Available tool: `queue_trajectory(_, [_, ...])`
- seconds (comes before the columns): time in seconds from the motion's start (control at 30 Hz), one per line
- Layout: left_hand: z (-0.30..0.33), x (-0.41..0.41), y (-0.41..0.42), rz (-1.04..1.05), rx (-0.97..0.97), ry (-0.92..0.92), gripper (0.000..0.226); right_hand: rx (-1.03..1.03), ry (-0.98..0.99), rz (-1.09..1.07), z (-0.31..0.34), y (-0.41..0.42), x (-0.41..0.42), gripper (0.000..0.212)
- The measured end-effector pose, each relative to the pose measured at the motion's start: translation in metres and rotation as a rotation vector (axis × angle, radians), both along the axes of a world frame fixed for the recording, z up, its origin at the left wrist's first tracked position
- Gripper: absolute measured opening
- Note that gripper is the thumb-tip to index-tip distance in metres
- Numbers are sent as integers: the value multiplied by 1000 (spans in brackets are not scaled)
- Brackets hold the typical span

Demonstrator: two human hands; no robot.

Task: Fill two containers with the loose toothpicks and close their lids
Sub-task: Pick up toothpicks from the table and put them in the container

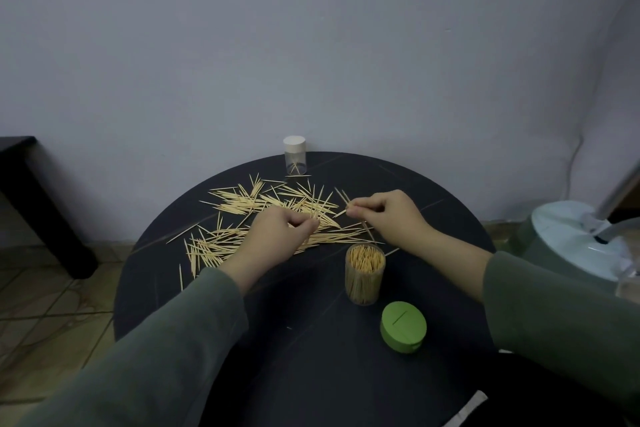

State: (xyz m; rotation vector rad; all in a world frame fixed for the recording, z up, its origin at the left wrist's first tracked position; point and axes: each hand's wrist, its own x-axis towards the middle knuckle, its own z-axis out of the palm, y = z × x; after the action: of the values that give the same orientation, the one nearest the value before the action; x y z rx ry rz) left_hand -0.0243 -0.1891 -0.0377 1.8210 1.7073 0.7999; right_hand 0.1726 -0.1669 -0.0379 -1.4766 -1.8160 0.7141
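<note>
You are working over a round, dark matte table (214, 315) at frame centre, wooden toothpicks (277, 215) lying scattered across its upper half. Your left hand (277, 239) and right hand (384, 215) are each pinching toothpicks. A clear, full cylinder (364, 274) is standing open at centre-right, its green slotted lid (403, 326) just below; a white-capped clear jar (295, 154) is sitting above. No writing is showing

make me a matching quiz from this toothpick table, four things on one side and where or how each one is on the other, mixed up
Things:
1. green lid
2. white-capped container
3. open container
4. right hand

Place or state:
a. stands at the far edge of the table, nearly empty, cap on
b. pinches a few toothpicks
c. lies off its container, near the table's front edge
d. stands packed with toothpicks, no lid on it

Pairs: 1-c, 2-a, 3-d, 4-b
</note>
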Motion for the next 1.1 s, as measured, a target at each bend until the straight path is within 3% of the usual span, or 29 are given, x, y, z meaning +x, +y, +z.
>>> queue_trajectory(0.2, [14,7,-15,-51,-3,-278,13,-67,357,-12,14,-13,3,24])
queue_trajectory(0.4, [29,20,-33,-177,-55,-501,29,-68,503,26,24,-27,0,12])
queue_trajectory(0.57, [25,21,-36,-257,-128,-555,26,-84,592,92,22,-40,2,10])
queue_trajectory(0.77, [15,28,-41,-301,-189,-517,23,-92,603,102,10,-52,11,11])
queue_trajectory(1.1, [11,29,-36,-385,-22,-235,10,-114,532,141,-2,-58,16,13])
